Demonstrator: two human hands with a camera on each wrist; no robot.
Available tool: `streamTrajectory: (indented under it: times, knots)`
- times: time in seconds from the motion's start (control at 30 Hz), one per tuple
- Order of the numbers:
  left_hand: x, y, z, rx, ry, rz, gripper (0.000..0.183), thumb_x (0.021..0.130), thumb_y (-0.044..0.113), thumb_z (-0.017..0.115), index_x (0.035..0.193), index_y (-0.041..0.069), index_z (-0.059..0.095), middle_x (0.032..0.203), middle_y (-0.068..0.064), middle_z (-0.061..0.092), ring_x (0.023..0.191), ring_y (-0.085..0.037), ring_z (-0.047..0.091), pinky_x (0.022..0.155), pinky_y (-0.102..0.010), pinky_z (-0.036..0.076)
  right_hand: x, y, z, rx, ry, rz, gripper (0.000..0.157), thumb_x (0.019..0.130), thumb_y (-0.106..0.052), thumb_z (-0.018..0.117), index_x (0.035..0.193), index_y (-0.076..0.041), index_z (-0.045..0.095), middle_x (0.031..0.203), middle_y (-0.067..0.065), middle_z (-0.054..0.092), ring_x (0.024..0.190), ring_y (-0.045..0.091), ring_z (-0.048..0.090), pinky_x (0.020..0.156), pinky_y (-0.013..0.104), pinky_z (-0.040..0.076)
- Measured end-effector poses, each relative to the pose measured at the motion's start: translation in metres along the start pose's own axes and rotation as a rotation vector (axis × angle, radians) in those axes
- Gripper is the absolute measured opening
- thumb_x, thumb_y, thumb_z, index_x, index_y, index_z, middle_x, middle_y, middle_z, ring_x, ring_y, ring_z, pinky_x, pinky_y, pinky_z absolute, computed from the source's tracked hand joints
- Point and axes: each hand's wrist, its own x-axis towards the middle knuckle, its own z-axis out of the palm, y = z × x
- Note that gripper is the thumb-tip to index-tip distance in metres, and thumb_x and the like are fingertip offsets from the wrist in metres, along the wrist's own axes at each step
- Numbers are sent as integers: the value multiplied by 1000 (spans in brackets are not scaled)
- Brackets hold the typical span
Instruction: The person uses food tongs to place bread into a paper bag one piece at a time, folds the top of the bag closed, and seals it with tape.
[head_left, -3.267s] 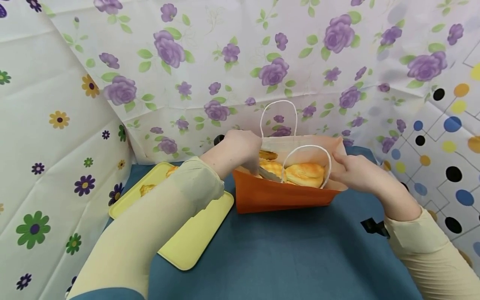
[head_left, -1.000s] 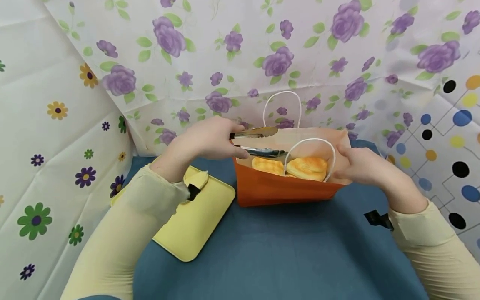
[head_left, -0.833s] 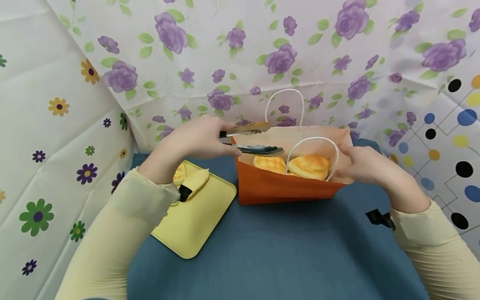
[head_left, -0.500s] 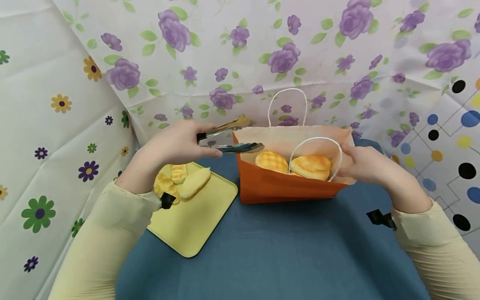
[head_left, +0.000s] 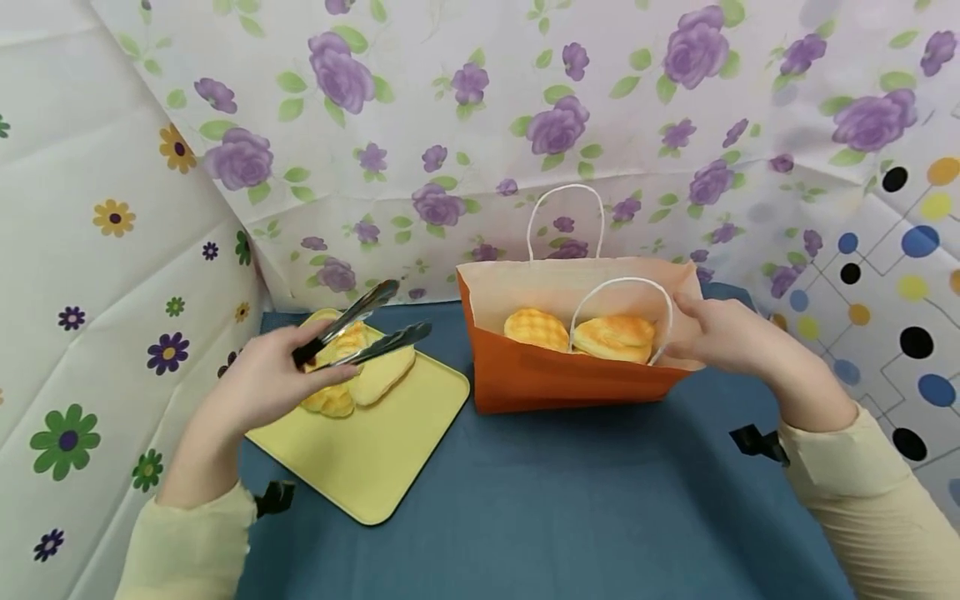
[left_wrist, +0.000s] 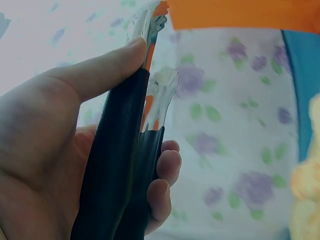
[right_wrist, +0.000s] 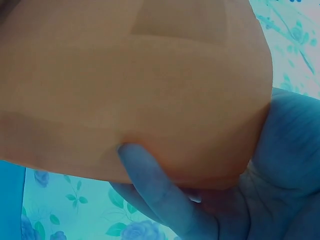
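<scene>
My left hand (head_left: 258, 379) holds a pair of tongs (head_left: 396, 340) by their black handles (left_wrist: 117, 135); the metal ends spread apart over the yellow tray (head_left: 375, 475). Nothing shows between the tips. Below them on the tray lie a pale long bread (head_left: 386, 379), a yellow bread (head_left: 330, 403) and another partly hidden by the tongs. My right hand (head_left: 735, 333) grips the right side of an orange paper bag (head_left: 570, 385), its fingers against the paper (right_wrist: 150, 90). Inside the bag show a grid-patterned bun (head_left: 536, 327) and a golden bread (head_left: 617, 336).
White cord handles (head_left: 567, 187) rise from the bag's two long sides. The bag stands right of the tray on a blue cloth (head_left: 555, 517). Flower-patterned sheets (head_left: 450, 108) hang close behind and at the left; a dotted sheet (head_left: 911, 287) stands at the right.
My left hand has drawn the tongs up out of the bag and moved left to above the tray, their tips spread. My right hand has kept its grip on the bag.
</scene>
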Motion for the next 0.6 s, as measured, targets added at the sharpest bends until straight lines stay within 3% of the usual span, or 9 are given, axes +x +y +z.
streamTrajectory:
  times: [0.03, 0.1, 0.2, 0.23, 0.33, 0.4, 0.47, 0.53, 0.6]
  knots:
    - [-5, -8, 5, 3, 8, -27, 90, 98, 57, 75, 162, 3, 45, 86, -13, 58, 65, -23, 50, 63, -38, 42, 0, -1, 0, -3, 4, -2, 98, 101, -41, 72, 167, 7, 18, 157, 41, 39, 130, 57, 55, 96, 67, 51]
    - [-14, -22, 14, -13, 20, -75, 90, 98, 57, 75, 162, 0, 45, 103, -21, 67, 83, -29, 60, 71, -42, 46, 1, -2, 0, -7, 12, -6, 97, 102, -43, 71, 168, 6, 19, 156, 41, 40, 130, 58, 55, 96, 68, 50]
    - [-23, -41, 25, -25, 35, -132, 92, 98, 56, 75, 161, -3, 43, 109, -22, 68, 97, -32, 61, 76, -44, 47, 0, -4, 1, -12, 22, -4, 100, 102, -50, 71, 168, 4, 19, 155, 41, 42, 129, 58, 55, 97, 69, 50]
    - [-25, -47, 29, -27, 39, -148, 93, 99, 56, 74, 162, -4, 42, 107, -21, 69, 96, -31, 61, 76, -43, 47, 0, -4, 2, -11, 26, -2, 102, 101, -53, 70, 168, 4, 20, 155, 40, 43, 130, 58, 55, 97, 70, 49]
    - [-30, -62, 36, -64, 43, -207, 97, 99, 59, 73, 163, -4, 37, 77, -8, 56, 70, -23, 53, 65, -38, 44, -1, -5, 3, -3, 33, 3, 105, 100, -58, 69, 169, 3, 20, 152, 40, 46, 126, 56, 58, 96, 69, 51]
    - [-32, -72, 43, -64, 49, -242, 101, 98, 64, 70, 163, -5, 37, 87, -18, 65, 72, -28, 59, 65, -39, 46, -2, -5, 4, 1, 35, 6, 104, 101, -59, 68, 169, 3, 19, 152, 40, 47, 124, 54, 60, 95, 68, 52]
    - [-34, -81, 49, -74, 45, -282, 103, 98, 67, 68, 163, -6, 36, 113, -33, 69, 86, -39, 67, 70, -43, 51, -3, -4, 5, 7, 35, 7, 105, 101, -60, 67, 169, 2, 19, 152, 41, 47, 122, 53, 62, 94, 66, 53]
    - [-35, -90, 56, -73, 40, -312, 105, 98, 69, 66, 161, -9, 35, 144, -41, 54, 111, -47, 65, 76, -45, 53, -4, -4, 6, 9, 40, 1, 105, 101, -60, 67, 169, 3, 19, 152, 41, 46, 121, 53, 62, 93, 65, 53]
    - [-36, -98, 61, -83, 36, -341, 108, 97, 71, 65, 161, -10, 34, 150, -42, 46, 116, -48, 63, 77, -45, 54, -5, -4, 7, 11, 41, -3, 104, 101, -60, 67, 169, 3, 19, 153, 41, 45, 123, 54, 62, 93, 66, 53]
